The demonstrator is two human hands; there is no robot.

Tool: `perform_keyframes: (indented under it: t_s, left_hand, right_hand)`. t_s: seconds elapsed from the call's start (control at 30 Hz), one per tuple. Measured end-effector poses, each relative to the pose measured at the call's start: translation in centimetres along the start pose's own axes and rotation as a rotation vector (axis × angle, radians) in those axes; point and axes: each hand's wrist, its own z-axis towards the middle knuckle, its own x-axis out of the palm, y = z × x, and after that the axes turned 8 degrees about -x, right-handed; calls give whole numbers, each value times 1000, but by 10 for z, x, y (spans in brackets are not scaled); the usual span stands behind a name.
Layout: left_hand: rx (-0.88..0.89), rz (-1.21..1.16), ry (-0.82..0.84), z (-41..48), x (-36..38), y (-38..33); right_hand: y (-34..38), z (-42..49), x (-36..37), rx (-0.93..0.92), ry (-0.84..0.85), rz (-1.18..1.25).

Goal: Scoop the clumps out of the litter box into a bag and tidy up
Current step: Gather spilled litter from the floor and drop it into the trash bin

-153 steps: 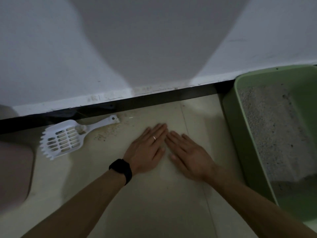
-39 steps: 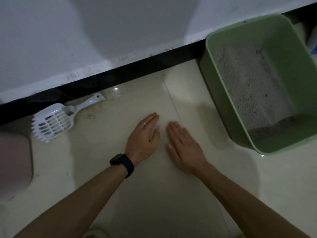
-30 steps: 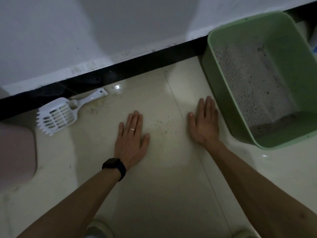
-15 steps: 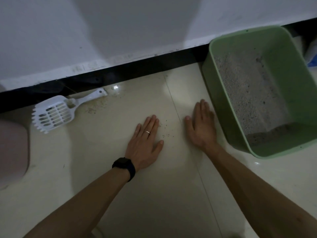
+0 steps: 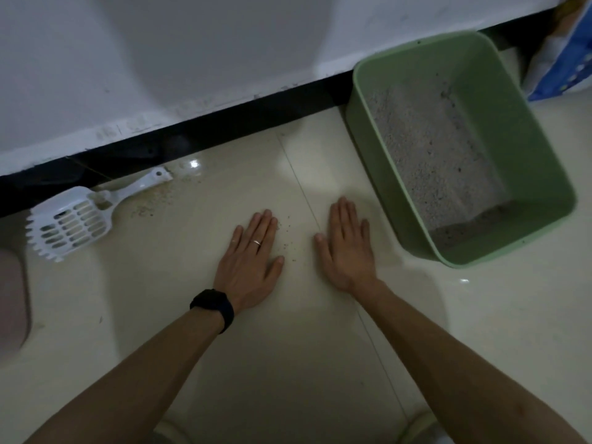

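A green litter box (image 5: 541, 174) with grey litter (image 5: 429, 149) stands on the tiled floor at the right, by the wall. A white slotted scoop (image 5: 73, 221) lies on the floor at the left, its handle pointing right along the black skirting. My left hand (image 5: 250, 261), with a ring and a black watch, lies flat on the floor, palm down. My right hand (image 5: 346, 248) lies flat beside it, just left of the box. A few loose litter grains (image 5: 288, 241) are scattered between my hands. Neither hand holds anything.
A white wall with black skirting (image 5: 192, 139) runs behind. A blue and white bag (image 5: 563, 59) stands at the far right corner. A pinkish rounded object (image 5: 12, 302) sits at the left edge. Spilled grains (image 5: 150, 206) lie near the scoop handle.
My hands swept apart across the floor and have drawn a little closer together again, palms still flat. The view has shifted slightly; the scoop and box stay put.
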Motion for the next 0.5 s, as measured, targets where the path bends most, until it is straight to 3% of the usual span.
perform_keyframes:
  t_s: [0.13, 0.2, 0.3, 0.4, 0.5]
  left_hand:
    - [68, 37, 25, -3, -2, 5]
    - [101, 63, 46, -9, -3, 9]
    - [47, 50, 56, -15, -5, 14]
    - [24, 79, 55, -16, -6, 15]
    - [39, 76, 52, -14, -6, 16]
  right_hand:
    - [24, -38, 12, -314, 64, 40]
    - [25, -38, 9, -404, 14, 94]
    - [19, -11, -2, -230, -96, 114]
    - [11, 18, -8, -48, -32, 79]
    - [17, 16, -2, -125, 47, 47]
